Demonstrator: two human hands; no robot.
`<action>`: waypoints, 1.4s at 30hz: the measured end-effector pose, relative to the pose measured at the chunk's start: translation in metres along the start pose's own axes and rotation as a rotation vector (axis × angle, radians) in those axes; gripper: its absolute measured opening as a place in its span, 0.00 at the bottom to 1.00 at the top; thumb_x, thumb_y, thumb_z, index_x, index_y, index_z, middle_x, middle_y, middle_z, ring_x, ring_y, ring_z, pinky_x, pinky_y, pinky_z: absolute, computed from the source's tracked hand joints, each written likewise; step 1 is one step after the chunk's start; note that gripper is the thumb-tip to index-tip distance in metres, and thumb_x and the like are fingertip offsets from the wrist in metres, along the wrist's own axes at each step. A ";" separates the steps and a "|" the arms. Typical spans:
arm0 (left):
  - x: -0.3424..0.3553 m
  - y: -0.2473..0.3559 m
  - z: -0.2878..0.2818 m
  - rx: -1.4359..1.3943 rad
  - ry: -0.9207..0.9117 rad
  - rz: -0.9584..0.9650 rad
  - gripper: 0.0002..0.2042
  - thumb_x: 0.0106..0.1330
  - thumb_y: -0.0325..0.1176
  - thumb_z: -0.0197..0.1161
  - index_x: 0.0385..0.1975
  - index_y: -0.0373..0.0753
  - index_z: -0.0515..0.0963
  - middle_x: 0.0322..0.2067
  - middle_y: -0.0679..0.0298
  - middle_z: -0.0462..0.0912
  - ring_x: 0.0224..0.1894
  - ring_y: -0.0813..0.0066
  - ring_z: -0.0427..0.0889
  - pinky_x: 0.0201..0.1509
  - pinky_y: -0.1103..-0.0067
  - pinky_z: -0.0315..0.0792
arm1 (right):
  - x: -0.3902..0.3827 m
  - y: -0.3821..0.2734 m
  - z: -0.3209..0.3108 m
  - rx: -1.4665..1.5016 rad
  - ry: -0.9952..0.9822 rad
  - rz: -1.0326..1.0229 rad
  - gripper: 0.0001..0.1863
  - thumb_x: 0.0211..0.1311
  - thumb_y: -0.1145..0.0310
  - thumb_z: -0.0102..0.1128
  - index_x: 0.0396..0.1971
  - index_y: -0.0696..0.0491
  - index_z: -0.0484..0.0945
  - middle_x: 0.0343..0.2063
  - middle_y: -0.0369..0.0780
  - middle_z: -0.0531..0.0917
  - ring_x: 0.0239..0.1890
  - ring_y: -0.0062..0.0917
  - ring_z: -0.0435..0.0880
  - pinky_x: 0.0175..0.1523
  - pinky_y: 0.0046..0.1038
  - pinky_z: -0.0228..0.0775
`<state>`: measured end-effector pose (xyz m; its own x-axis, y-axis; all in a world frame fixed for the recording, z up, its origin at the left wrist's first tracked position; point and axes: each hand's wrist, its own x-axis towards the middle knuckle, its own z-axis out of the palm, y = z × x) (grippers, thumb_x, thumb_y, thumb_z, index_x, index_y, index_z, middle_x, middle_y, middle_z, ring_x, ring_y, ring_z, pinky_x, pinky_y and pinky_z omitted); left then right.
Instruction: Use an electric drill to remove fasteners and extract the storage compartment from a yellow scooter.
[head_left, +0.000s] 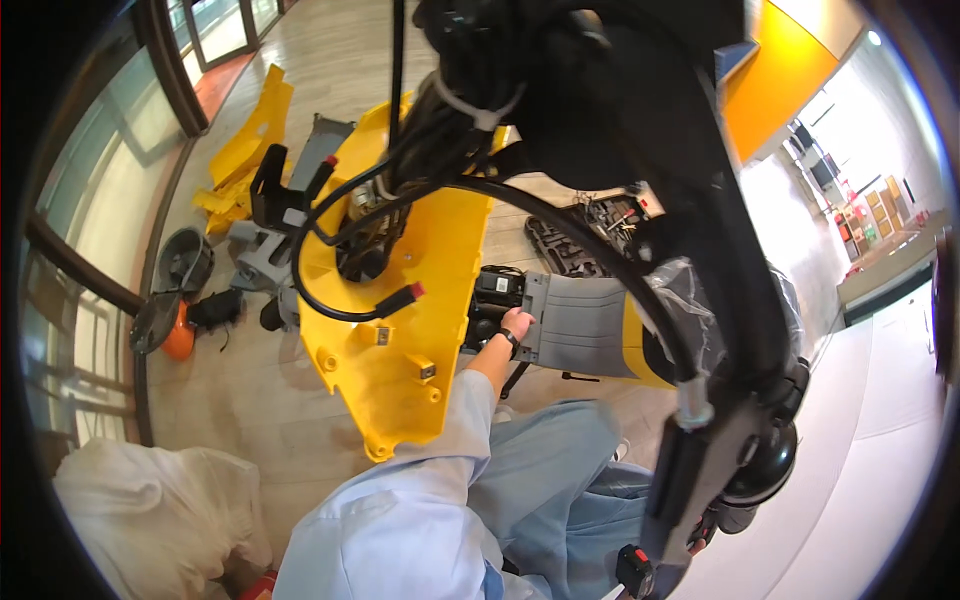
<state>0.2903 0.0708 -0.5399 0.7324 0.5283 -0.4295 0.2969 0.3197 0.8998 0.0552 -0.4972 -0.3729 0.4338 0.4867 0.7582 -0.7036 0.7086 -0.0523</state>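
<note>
My left hand (pixel 517 323) reaches under the yellow body panel (pixel 420 300), its fingers curled on the front edge of the grey seat (pixel 580 320) of a scooter. Just behind it sits a black component (pixel 498 285) in the open body. The yellow panel hangs tilted above my left forearm, with black cables ending in red-tipped connectors lying across it. A large black frame (pixel 720 270) arches over the right half of the view. At the bottom right, part of a black and red tool (pixel 635 570) shows beside it; my right hand is hidden or out of view.
Yellow panels (pixel 245 140), grey parts (pixel 260 255), a dark bucket (pixel 185 260) and an orange object (pixel 178 338) lie on the floor at left. An open tool case (pixel 565 245) is behind the seat. White cloth (pixel 160 510) is lower left; a white surface (pixel 865 420) borders the right.
</note>
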 end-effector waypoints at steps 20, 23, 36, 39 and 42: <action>0.039 -0.071 0.058 -0.121 0.104 -0.322 0.14 0.54 0.28 0.64 0.42 0.36 0.83 0.43 0.52 0.85 0.48 0.56 0.83 0.55 0.69 0.74 | 0.064 -0.009 0.014 -0.340 0.998 -0.089 0.35 0.64 0.53 0.57 0.67 0.54 0.62 0.14 0.27 0.65 0.12 0.09 0.64 0.25 0.16 0.69; 0.019 -0.046 0.005 0.188 -0.081 -0.090 0.16 0.52 0.33 0.66 0.41 0.36 0.83 0.45 0.49 0.84 0.50 0.52 0.81 0.58 0.69 0.72 | 0.098 0.027 -0.004 -0.186 0.897 0.012 0.34 0.65 0.54 0.55 0.67 0.55 0.63 0.13 0.27 0.65 0.11 0.10 0.65 0.24 0.16 0.70; -0.191 0.291 0.053 -0.349 -0.770 0.141 0.15 0.66 0.31 0.63 0.49 0.34 0.69 0.40 0.58 0.79 0.40 0.64 0.83 0.46 0.69 0.80 | 0.177 0.084 -0.032 -0.111 0.817 0.034 0.27 0.60 0.53 0.58 0.54 0.56 0.75 0.13 0.26 0.64 0.11 0.08 0.63 0.20 0.15 0.62; -0.209 0.328 0.069 -0.371 -0.737 0.290 0.10 0.68 0.29 0.60 0.45 0.35 0.71 0.39 0.60 0.80 0.40 0.70 0.83 0.45 0.73 0.79 | 0.165 0.085 -0.030 -0.113 0.821 -0.035 0.26 0.57 0.54 0.56 0.52 0.54 0.75 0.12 0.26 0.64 0.10 0.09 0.62 0.19 0.16 0.61; -0.204 0.338 0.081 -0.560 -0.760 0.203 0.08 0.69 0.27 0.57 0.45 0.37 0.71 0.40 0.62 0.80 0.40 0.72 0.82 0.46 0.77 0.78 | 0.167 0.088 -0.017 -0.135 0.818 -0.052 0.30 0.56 0.56 0.54 0.58 0.55 0.71 0.12 0.28 0.64 0.09 0.11 0.62 0.19 0.18 0.60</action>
<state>0.2904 0.0075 -0.1421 0.9970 0.0273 0.0723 -0.0702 0.7111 0.6995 0.0756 -0.3450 -0.2625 0.7726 0.6327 0.0521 -0.6207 0.7701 -0.1470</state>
